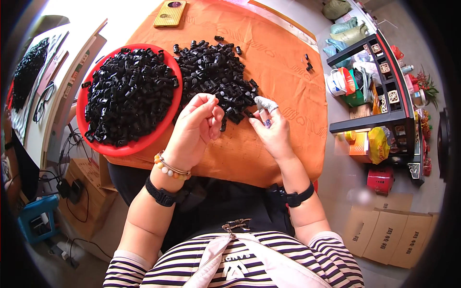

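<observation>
Small black cylindrical plastic pieces (213, 69) lie in a loose heap on the orange tablecloth (283, 72). Many more fill a round red basin (178, 72) at the heap's left. Over the heap's near edge is my left hand (197, 120), its thumb and forefinger pressed together and the other fingers curled; whatever they hold is hidden. My right hand (273, 132) sits at the heap's near right edge, with a greyish-white wrap on one fingertip. Its fingers are bent in toward the thumb, and a black piece shows close to the thumb tip. What they grip is unclear.
A yellow phone-like case (170, 13) lies at the table's far left. Several stray black pieces (308, 63) are at the far right. Right of the table stands a black-framed shelf (374, 122) with goods, near flat cardboard boxes (389, 235). Cables (72, 139) hang at left.
</observation>
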The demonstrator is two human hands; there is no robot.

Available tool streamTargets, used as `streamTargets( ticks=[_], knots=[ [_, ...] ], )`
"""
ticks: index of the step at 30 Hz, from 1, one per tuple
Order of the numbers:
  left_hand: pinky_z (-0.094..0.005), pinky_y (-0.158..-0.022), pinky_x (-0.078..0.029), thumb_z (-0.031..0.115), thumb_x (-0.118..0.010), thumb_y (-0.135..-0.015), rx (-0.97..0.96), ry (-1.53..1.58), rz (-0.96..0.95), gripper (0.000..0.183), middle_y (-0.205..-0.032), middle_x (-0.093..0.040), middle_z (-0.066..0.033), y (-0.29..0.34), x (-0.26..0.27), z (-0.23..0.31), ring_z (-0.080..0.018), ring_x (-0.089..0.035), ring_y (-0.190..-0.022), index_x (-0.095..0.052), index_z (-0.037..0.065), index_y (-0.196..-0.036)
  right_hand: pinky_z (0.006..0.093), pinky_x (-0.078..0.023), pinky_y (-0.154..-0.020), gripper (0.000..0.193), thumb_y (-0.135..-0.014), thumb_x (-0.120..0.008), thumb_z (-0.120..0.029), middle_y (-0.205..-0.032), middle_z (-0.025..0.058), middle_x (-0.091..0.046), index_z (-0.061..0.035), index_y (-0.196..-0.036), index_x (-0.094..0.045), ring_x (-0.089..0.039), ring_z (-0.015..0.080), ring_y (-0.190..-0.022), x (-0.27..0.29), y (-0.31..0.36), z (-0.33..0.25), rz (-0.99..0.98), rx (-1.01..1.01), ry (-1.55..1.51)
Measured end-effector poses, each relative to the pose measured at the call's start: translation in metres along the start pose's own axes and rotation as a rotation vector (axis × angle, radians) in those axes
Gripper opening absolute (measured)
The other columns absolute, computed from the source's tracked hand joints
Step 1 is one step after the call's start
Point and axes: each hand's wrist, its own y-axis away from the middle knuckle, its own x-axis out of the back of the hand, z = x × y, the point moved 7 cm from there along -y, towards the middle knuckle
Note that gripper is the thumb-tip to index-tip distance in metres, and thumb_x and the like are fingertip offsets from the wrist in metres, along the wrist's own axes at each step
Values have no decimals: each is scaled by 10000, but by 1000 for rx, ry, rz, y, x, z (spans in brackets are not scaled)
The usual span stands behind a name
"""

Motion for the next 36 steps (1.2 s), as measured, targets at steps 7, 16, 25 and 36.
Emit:
streamTargets(
  ticks=[7,16,25,36],
  knots=[
    [-180,-506,-379,131,-522,-902,5,-155,-8,88,-805,-542,18,2,-9,-4,-41,-475,-597,-500,97,-980,228,-470,-731,410,-762,-666,18,-979,30,-584,-4,-1145,-522,-543,86,-842,9,8,-40,5,2,-371],
    [-182,-565,-460,161,-550,-907,25,-274,-39,151,-874,-587,-15,1,-13,-12,-59,-570,-679,-518,68,-1021,256,-488,-741,408,-764,-683,-32,-1024,92,-616,-28,-1138,-521,-594,120,-884,-7,14,-78,-121,35,-213],
    [-203,-558,-464,224,-458,-950,67,-35,-67,172,-851,-604,-31,3,-15,-7,-76,-561,-642,-503,70,-1010,216,-439,-683,345,-883,-576,-78,-817,-2,-539,-1,-1204,-474,-509,56,-746,-4,13,-82,-135,44,-416],
    [-177,-478,-308,220,-466,-934,87,84,-138,143,-731,-511,6,5,-19,-6,-49,-420,-566,-482,117,-1032,269,-389,-556,419,-901,-564,-255,-699,32,-549,31,-1181,-439,-480,77,-631,-8,14,-86,-270,47,-231]
  ],
)
